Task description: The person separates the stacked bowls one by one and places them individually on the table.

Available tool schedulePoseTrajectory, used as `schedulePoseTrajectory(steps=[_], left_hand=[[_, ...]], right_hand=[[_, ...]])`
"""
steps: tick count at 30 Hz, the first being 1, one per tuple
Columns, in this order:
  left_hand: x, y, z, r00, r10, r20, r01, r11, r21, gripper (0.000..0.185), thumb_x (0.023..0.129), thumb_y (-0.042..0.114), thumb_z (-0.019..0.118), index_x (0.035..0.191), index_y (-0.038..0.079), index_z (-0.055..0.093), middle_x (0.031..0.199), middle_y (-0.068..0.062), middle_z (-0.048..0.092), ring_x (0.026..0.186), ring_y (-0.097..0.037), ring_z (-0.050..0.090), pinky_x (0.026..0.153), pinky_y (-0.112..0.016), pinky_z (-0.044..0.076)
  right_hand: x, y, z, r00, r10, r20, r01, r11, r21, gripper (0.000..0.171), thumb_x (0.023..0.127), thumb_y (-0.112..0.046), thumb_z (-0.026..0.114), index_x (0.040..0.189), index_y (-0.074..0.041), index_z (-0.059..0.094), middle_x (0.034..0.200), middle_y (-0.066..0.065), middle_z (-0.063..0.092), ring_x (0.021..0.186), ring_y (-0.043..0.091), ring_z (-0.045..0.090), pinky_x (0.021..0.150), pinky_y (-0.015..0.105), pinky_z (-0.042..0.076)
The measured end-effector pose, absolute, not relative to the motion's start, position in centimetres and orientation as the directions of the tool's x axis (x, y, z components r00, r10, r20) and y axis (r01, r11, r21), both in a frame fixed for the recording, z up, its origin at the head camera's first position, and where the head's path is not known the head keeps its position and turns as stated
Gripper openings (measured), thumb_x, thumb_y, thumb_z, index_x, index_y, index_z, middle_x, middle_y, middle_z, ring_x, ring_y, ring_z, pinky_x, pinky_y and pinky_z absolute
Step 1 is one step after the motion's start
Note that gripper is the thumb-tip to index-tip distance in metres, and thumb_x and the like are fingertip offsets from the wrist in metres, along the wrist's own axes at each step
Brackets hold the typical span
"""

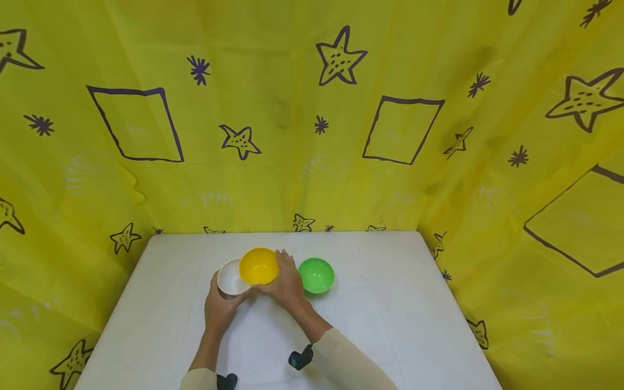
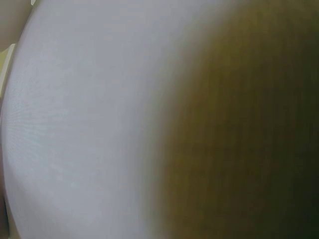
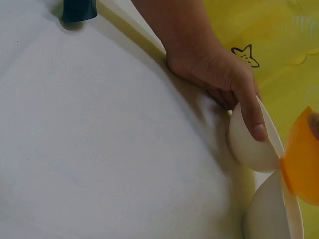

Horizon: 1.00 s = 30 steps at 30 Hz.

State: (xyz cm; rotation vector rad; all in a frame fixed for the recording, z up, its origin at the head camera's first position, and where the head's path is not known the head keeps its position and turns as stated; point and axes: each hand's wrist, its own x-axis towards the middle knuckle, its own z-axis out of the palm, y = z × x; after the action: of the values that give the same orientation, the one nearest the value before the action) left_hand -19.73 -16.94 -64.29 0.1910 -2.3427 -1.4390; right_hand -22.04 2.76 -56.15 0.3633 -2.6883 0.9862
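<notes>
My left hand (image 1: 220,309) grips a white bowl (image 1: 230,278) by its near side, thumb along the outside wall. In the right wrist view, that left hand (image 3: 217,74) has its thumb pressed on the white bowl (image 3: 246,142). A yellow bowl (image 1: 258,264) is held in my right hand (image 1: 287,281), fingers along its right side and thumb under the near edge. It overlaps the white bowl's right side in the head view. Below that, the right wrist view has another pale bowl (image 3: 271,211), hidden in the head view. The left wrist view is mostly blurred.
A green bowl (image 1: 317,276) stands just right of my right hand. White cloth covers the table (image 1: 390,325). A yellow curtain (image 1: 292,179) with drawn stars closes off the back and sides. A dark wrist device (image 1: 300,357) hangs beside the right sleeve.
</notes>
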Motion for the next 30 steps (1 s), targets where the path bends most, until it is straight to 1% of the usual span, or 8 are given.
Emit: schedulePoseTrajectory(steps=[7, 11, 15, 19, 23, 27, 30], left_hand=[[-19.7, -16.9, -64.5, -0.914, -0.315, 0.256, 0.082, 0.474, 0.877, 0.099, 0.071, 0.020, 0.095, 0.152, 0.000, 0.044, 0.146, -0.027, 0.056, 0.130, -0.047, 0.055, 0.110, -0.065, 0.040], [-19.8, -17.0, -64.7, -0.919, -0.316, 0.237, 0.064, 0.473, 0.879, 0.100, 0.071, 0.022, 0.096, 0.153, 0.001, 0.043, 0.148, -0.026, 0.056, 0.132, -0.045, 0.055, 0.112, -0.064, 0.039], [-19.8, -17.0, -64.8, -0.922, -0.309, 0.233, 0.063, 0.473, 0.879, 0.100, 0.072, 0.024, 0.096, 0.154, 0.002, 0.042, 0.149, -0.025, 0.055, 0.133, -0.044, 0.054, 0.114, -0.065, 0.037], [-19.8, -17.0, -64.7, -0.923, -0.305, 0.234, 0.068, 0.470, 0.880, 0.100, 0.073, 0.024, 0.096, 0.154, 0.002, 0.042, 0.149, -0.025, 0.055, 0.134, -0.044, 0.054, 0.114, -0.066, 0.037], [-19.7, -16.9, -64.6, -0.923, -0.308, 0.233, 0.063, 0.475, 0.878, 0.100, 0.072, 0.024, 0.096, 0.154, 0.001, 0.043, 0.149, -0.025, 0.055, 0.134, -0.044, 0.054, 0.114, -0.066, 0.037], [-19.7, -16.9, -64.5, -0.924, -0.313, 0.221, 0.045, 0.484, 0.874, 0.101, 0.073, 0.024, 0.096, 0.154, 0.002, 0.041, 0.150, -0.025, 0.054, 0.136, -0.044, 0.052, 0.115, -0.066, 0.036], [-19.7, -16.9, -64.5, -0.923, -0.317, 0.217, 0.039, 0.485, 0.874, 0.101, 0.073, 0.023, 0.096, 0.155, 0.001, 0.041, 0.151, -0.025, 0.053, 0.136, -0.045, 0.052, 0.115, -0.065, 0.036]], right_hand=[[-21.8, 3.7, -56.4, -0.940, -0.111, 0.321, -0.293, 0.745, -0.599, 0.109, 0.068, -0.047, 0.098, 0.150, 0.008, 0.050, 0.153, 0.023, 0.052, 0.144, 0.040, 0.047, 0.120, 0.049, 0.035], [-21.8, 4.4, -56.8, -0.951, -0.104, 0.291, -0.270, 0.737, -0.620, 0.107, 0.071, -0.043, 0.098, 0.151, 0.007, 0.048, 0.155, 0.025, 0.049, 0.146, 0.041, 0.044, 0.121, 0.050, 0.033], [-21.6, 4.9, -57.1, -0.956, -0.090, 0.279, -0.257, 0.715, -0.650, 0.107, 0.070, -0.040, 0.099, 0.152, 0.007, 0.048, 0.156, 0.027, 0.047, 0.145, 0.045, 0.044, 0.120, 0.054, 0.035], [-21.4, 5.4, -57.3, -0.962, -0.071, 0.264, -0.235, 0.709, -0.665, 0.107, 0.069, -0.039, 0.100, 0.151, 0.006, 0.048, 0.156, 0.025, 0.048, 0.145, 0.042, 0.044, 0.118, 0.055, 0.038], [-21.3, 6.0, -57.4, -0.969, -0.059, 0.238, -0.210, 0.704, -0.679, 0.107, 0.071, -0.038, 0.099, 0.153, 0.006, 0.047, 0.157, 0.024, 0.048, 0.147, 0.038, 0.043, 0.118, 0.054, 0.038], [-21.2, 6.4, -57.4, -0.970, -0.051, 0.236, -0.203, 0.700, -0.685, 0.108, 0.071, -0.039, 0.099, 0.153, 0.006, 0.046, 0.157, 0.026, 0.047, 0.147, 0.040, 0.042, 0.119, 0.055, 0.037], [-21.2, 6.7, -57.4, -0.966, -0.045, 0.255, -0.211, 0.706, -0.676, 0.109, 0.069, -0.039, 0.100, 0.152, 0.007, 0.047, 0.156, 0.026, 0.047, 0.147, 0.041, 0.043, 0.118, 0.055, 0.037]])
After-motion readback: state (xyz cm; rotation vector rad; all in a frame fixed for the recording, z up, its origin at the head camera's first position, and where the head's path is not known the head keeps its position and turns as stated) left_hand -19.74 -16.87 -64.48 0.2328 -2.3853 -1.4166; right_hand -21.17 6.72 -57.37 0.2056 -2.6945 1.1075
